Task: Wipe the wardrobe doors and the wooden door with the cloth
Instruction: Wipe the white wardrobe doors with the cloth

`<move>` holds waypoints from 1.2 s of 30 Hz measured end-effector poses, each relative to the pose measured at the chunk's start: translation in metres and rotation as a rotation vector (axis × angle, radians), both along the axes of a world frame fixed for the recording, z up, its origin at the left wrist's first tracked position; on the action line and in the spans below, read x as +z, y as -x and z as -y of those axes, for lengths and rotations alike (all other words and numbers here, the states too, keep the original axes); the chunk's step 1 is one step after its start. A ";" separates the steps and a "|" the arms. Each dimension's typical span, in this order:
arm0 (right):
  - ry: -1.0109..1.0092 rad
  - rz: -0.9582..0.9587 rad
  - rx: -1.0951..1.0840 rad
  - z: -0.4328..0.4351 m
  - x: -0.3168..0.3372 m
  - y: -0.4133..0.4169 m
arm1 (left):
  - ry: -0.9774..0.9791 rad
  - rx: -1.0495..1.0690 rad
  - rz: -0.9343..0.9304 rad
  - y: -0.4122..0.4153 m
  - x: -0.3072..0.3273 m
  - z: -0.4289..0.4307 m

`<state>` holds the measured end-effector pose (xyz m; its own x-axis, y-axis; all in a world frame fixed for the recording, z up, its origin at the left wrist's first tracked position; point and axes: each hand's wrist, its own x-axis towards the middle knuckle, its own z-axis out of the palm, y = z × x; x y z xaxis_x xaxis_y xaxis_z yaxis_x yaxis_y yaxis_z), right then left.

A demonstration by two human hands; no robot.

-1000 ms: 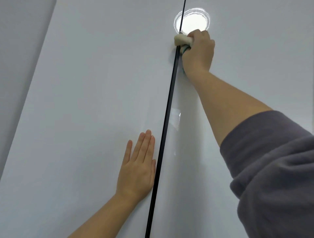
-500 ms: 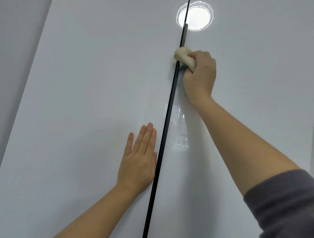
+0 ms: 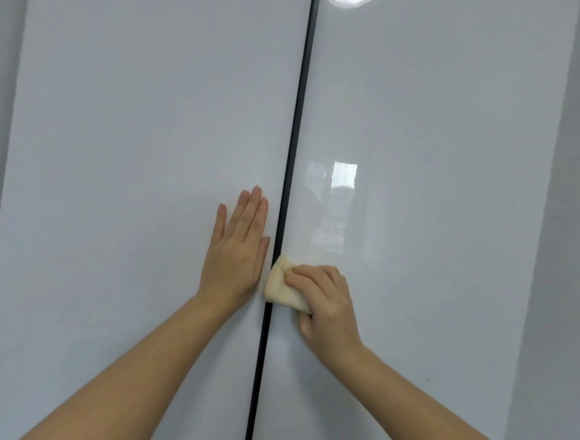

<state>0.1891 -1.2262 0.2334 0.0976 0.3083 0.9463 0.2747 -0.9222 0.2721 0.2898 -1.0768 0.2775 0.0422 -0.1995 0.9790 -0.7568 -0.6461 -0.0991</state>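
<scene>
Two glossy white wardrobe doors fill the frame: the left door (image 3: 141,188) and the right door (image 3: 439,220), parted by a thin black seam (image 3: 296,132) that runs from the top centre down to the bottom edge, slightly left of centre. The left hand (image 3: 233,260) lies flat on the left door at mid-frame, fingers straight and together, its thumb edge just beside the seam. The right hand (image 3: 326,306) sits lower, right of the seam, fingers curled round a cream cloth (image 3: 281,287) and pressing it against the right door's edge, where it covers a short stretch of the seam. Much of the cloth is hidden under the fingers. Both forearms are cut off by the bottom edge. A bright glare (image 3: 348,2) is clipped by the top edge, and pale blurred reflections (image 3: 340,188) show on the right door above the hand.
</scene>
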 end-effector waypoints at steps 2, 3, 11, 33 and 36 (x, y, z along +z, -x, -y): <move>-0.003 -0.027 0.012 0.000 -0.024 0.001 | 0.005 -0.023 -0.036 0.005 -0.015 -0.001; 0.005 -0.036 0.016 0.001 -0.034 0.001 | 0.007 -0.038 -0.052 0.008 -0.024 0.000; 0.274 -0.161 -0.081 0.013 -0.116 0.021 | 0.011 -0.051 -0.168 0.027 -0.070 0.015; 0.259 -0.110 -0.269 0.092 -0.076 0.072 | 0.220 -0.033 -0.238 0.035 -0.081 0.046; 0.054 -0.048 -0.270 0.093 -0.054 0.067 | 0.212 -0.020 -0.233 0.034 -0.082 0.047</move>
<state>0.1219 -1.3191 0.1791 0.2273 0.3152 0.9214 0.0343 -0.9482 0.3160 0.2560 -1.1234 0.1957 0.2685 0.0052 0.9633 -0.7563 -0.6182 0.2141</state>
